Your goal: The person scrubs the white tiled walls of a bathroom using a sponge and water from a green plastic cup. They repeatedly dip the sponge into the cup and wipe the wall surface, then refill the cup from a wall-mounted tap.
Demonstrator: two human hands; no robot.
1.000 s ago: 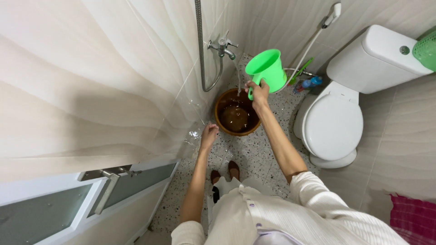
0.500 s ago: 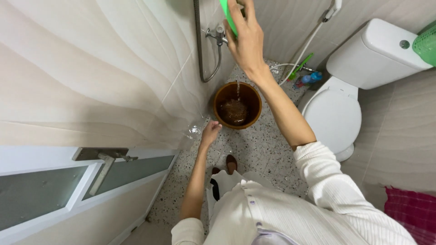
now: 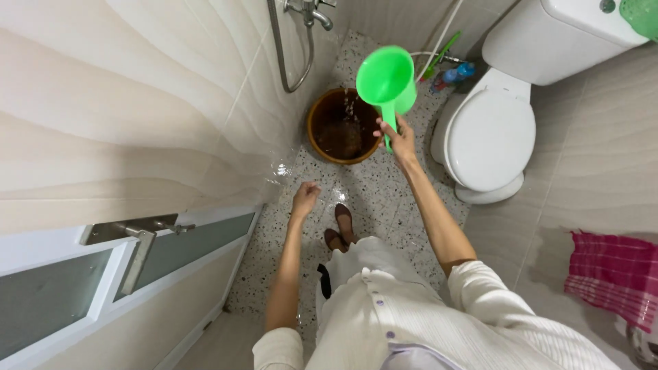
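Gripping the green scoop by its stiff handle in our right hand above the brown bucket, we judge it light, wet and slippery, while our left hand hangs loosely open, holding nothing.

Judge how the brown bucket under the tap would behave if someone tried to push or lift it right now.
The brown bucket looks partly filled with water, so it is probably heavy and would slosh if shoved. The speckled floor beside it gleams wet, so it might slide rather than tip. The right hand holds a green scoop above it; the left hand hangs free.
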